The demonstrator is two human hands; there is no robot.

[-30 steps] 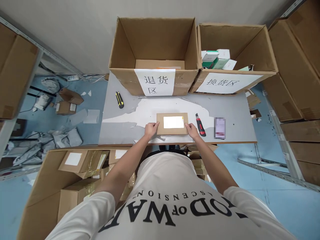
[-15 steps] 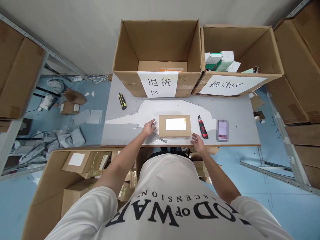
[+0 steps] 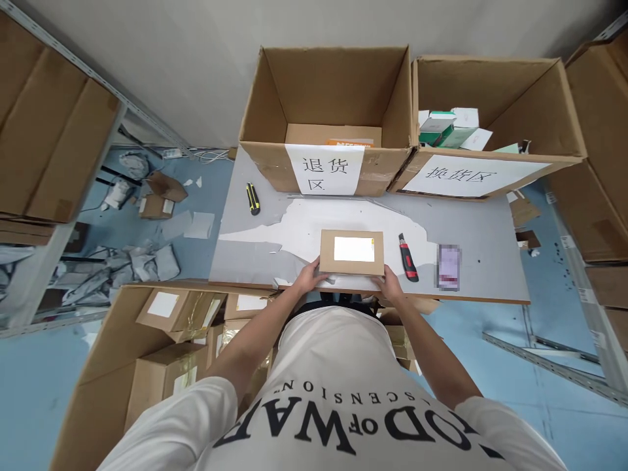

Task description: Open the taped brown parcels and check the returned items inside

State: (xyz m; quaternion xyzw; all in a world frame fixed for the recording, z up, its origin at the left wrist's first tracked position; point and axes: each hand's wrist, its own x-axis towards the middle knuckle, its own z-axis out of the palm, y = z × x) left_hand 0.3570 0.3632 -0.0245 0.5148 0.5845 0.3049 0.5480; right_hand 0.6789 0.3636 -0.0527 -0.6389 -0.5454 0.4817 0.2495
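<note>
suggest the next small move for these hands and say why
I'd probably raise the small box slightly: the left hand and right hand grip its near corners, while the red-and-black cutter lies apart, to its right.

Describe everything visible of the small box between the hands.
The box is a flat, oblong, closed brown carton, cardboard by its look. A white label with a yellow mark at its right end faces up, unreadable. It is near the front edge of the table, left hand and right hand holding its near corners; whether lifted is unclear.
</note>
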